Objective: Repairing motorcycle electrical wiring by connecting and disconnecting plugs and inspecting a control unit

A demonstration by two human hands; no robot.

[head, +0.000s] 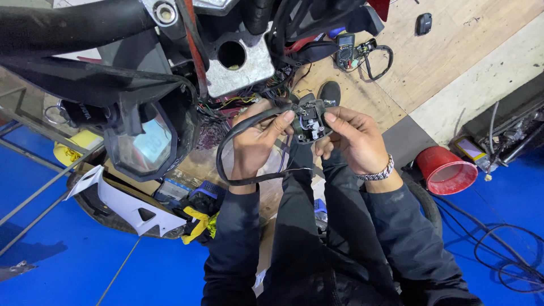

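A: What's nearest the camera?

B: Dark sleeves run up from the bottom centre of the frame. Both hands meet mid-frame, just right of centre. Left hand and right hand hold a small black switch housing between them, opened up, w/ small metal parts showing inside.

A: How are the fingers set?

B: Left fingers are curled closed, thumb pressed on the housing's left edge. Right fingers pinch its right side, also closed on it. A metal bracelet sits on the right wrist.

A: Anything attached to the housing?

B: A black cable leaves it and loops round the left hand, down to the wrist and back.

A: And around the hands?

B: Left of them, a motorcycle headlight unit w/ a pale lens. Below that, lower left, a white fairing piece and yellow rag-like material. Floor at bottom left and right is blue.

A: Further off?

B: Top centre, a grey metal bracket w/ a round hole, and tangled coloured wires just above the hands. Right of frame, a red bucket on its side. Upper right, a wood-plank floor carries a multimeter w/ leads. A black shoe tip shows just above the housing.
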